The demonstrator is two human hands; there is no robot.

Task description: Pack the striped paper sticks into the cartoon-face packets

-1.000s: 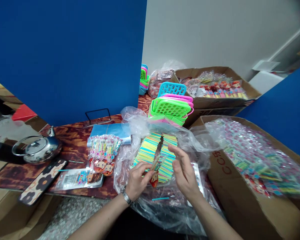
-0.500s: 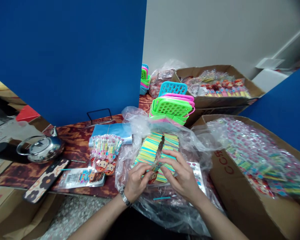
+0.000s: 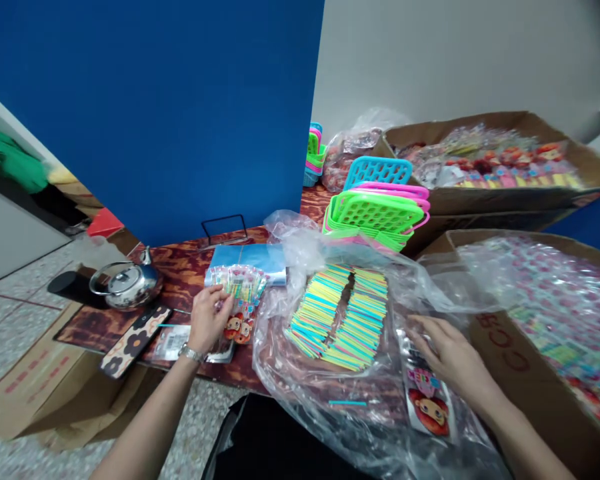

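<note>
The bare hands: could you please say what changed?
The left hand moved left, from above the thin yellow and blue sticks to the fanned clear plastic packets; whether it released its packet is unclear. The right hand moved right, to the flat printed wrapper. The sticks stayed put.

The left hand [image 3: 209,319] hides part of the fanned clear plastic packets [image 3: 239,327] with red-haired doll heads, its grip unclear, the right hand [image 3: 449,352] covers part of a flat doll-printed plastic packet [image 3: 431,408], and the view's right edge crops the nearer brown cardboard box [image 3: 505,363].
</note>
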